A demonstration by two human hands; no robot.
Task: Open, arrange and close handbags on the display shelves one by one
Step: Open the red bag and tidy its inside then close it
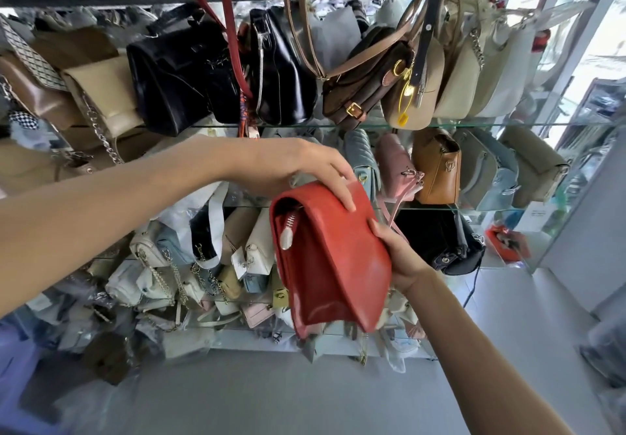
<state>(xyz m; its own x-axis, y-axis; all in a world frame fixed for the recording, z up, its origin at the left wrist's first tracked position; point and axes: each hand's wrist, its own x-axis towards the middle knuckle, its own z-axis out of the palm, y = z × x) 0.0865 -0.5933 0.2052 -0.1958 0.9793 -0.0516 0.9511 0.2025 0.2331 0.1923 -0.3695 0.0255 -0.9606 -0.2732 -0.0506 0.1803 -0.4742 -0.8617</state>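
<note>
A red glossy handbag (pixel 333 258) with its flap shut is held in the air in front of the glass display shelves (pixel 474 125). My left hand (pixel 305 169) grips its top end, fingers laid over the flap. My right hand (pixel 401 251) holds its right side from below. A silver zip pull shows at the bag's left edge. The bag hides part of the lower shelf behind it.
Black bags (pixel 189 72), a brown patterned bag (pixel 366 86) and cream bags (pixel 474 72) fill the upper shelf. Pink, tan and grey-blue bags (pixel 437 167) stand on the middle shelf. Small chain bags (pixel 189 265) are heaped low left. Straps hang from above. Grey floor lies below.
</note>
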